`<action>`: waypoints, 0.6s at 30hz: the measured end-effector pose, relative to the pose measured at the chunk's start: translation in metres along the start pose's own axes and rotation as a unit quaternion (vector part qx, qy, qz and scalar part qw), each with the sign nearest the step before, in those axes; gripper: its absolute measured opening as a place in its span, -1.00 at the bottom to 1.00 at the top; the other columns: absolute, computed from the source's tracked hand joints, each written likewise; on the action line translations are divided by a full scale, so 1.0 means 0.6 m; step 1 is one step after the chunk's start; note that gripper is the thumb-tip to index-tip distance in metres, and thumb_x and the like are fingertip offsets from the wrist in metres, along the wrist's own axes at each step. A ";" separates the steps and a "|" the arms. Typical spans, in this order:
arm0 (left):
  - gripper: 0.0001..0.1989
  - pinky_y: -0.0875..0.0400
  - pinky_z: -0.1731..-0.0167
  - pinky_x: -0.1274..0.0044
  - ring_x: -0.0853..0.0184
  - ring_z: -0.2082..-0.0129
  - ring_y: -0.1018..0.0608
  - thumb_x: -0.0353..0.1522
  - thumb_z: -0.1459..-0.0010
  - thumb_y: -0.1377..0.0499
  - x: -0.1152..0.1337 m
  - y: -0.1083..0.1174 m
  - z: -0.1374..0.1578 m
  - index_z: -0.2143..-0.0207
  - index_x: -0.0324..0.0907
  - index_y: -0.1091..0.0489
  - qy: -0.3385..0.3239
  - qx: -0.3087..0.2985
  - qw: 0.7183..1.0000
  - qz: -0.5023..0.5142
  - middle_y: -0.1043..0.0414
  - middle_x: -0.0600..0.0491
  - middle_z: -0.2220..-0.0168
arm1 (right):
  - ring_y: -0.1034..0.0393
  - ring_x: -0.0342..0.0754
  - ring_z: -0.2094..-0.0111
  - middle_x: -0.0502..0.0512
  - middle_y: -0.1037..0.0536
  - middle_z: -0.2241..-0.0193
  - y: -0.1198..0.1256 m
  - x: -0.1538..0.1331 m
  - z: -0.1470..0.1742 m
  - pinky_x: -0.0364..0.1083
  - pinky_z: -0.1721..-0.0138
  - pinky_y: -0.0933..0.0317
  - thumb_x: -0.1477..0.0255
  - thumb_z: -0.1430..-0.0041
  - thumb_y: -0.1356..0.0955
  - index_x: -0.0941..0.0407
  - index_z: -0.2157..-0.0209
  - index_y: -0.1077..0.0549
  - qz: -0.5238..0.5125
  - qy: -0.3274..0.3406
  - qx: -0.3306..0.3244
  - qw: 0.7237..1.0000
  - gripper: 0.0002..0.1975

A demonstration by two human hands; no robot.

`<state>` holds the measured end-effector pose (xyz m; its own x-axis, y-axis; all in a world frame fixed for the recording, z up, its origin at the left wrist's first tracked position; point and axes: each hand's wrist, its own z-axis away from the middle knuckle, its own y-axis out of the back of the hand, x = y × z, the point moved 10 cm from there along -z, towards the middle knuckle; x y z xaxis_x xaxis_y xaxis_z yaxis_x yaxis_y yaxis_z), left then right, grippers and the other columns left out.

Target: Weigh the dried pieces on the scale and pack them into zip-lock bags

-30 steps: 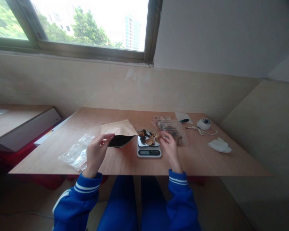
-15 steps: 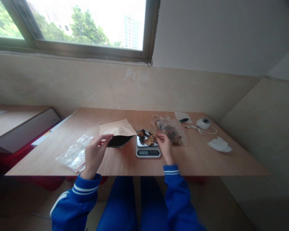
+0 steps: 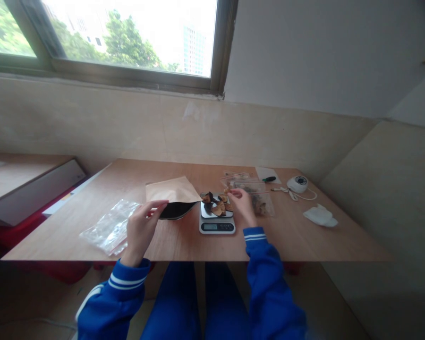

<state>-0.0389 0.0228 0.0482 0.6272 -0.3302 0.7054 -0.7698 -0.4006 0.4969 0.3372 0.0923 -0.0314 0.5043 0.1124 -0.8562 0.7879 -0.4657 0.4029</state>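
My left hand (image 3: 141, 229) is closed on the edge of a brown paper pouch (image 3: 172, 189), whose dark mouth gapes towards me. Beside the pouch's right corner stands a small digital kitchen scale (image 3: 216, 228) with several brown dried slices (image 3: 218, 209) heaped on its plate; they look like dried mushroom or fruit. Over the plate's far right edge, my right hand (image 3: 243, 204) pinches what looks like one small dried slice (image 3: 227, 191) between thumb and fingertips. The reading on the scale is too small to make out.
Clear plastic zip bags of dried goods (image 3: 264, 202) lie behind my right hand. Farther right are a green-and-black pen-like tool (image 3: 269, 179) on white paper, a white round device (image 3: 297, 184) with a cable and a crumpled white tissue (image 3: 321, 215). A clear plastic bag (image 3: 108, 229) lies left.
My right hand has lifted from the slices on the scale and moved slightly up and away, with a small slice at its fingertips. My left hand holds the pouch almost unmoved.
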 end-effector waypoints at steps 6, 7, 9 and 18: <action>-0.73 -0.44 0.34 0.49 0.33 0.38 -0.55 -0.13 -0.15 -0.12 -0.005 0.003 0.001 0.26 -0.04 -0.53 -0.006 -0.003 1.000 -0.010 -0.57 0.10 0.29 | -0.42 0.05 0.22 0.10 -0.57 0.39 -0.067 -0.040 -0.038 0.00 0.12 -0.25 0.41 0.11 -0.46 0.09 0.51 -0.53 0.127 0.029 -0.066 0.989 -0.93; -0.73 -0.44 0.35 0.50 0.34 0.38 -0.55 -0.14 -0.15 -0.11 -0.005 0.005 0.001 0.26 -0.04 -0.53 -0.007 -0.002 1.000 -0.010 -0.57 0.10 0.29 | -0.40 0.08 0.18 0.12 -0.56 0.37 -0.074 -0.043 -0.039 0.02 0.09 -0.23 0.42 0.11 -0.46 0.08 0.52 -0.53 0.149 0.028 -0.070 0.986 -0.95; -0.74 -0.44 0.37 0.51 0.35 0.40 -0.54 -0.15 -0.15 -0.12 -0.004 0.007 0.001 0.26 -0.04 -0.53 -0.007 0.002 1.000 -0.012 -0.57 0.11 0.29 | -0.34 0.15 0.11 0.19 -0.54 0.33 -0.083 -0.049 -0.039 0.08 0.04 -0.18 0.43 0.09 -0.46 0.10 0.53 -0.54 0.191 0.026 -0.080 0.978 -0.95; -0.74 -0.45 0.38 0.53 0.35 0.40 -0.54 -0.14 -0.13 -0.15 -0.016 0.002 -0.001 0.24 -0.03 -0.54 0.026 -0.010 1.000 0.007 -0.57 0.09 0.29 | -0.21 0.25 0.01 0.31 -0.46 0.13 -0.094 -0.077 -0.022 0.14 0.00 -0.06 0.48 -0.03 -0.40 0.15 0.34 -0.58 0.289 0.029 -0.128 0.948 -0.87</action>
<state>-0.0462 0.0261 0.0421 0.6100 -0.2905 0.7373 -0.7808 -0.3792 0.4966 0.2741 0.1253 -0.0105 0.8911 -0.0448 -0.4516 0.4297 -0.2369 0.8714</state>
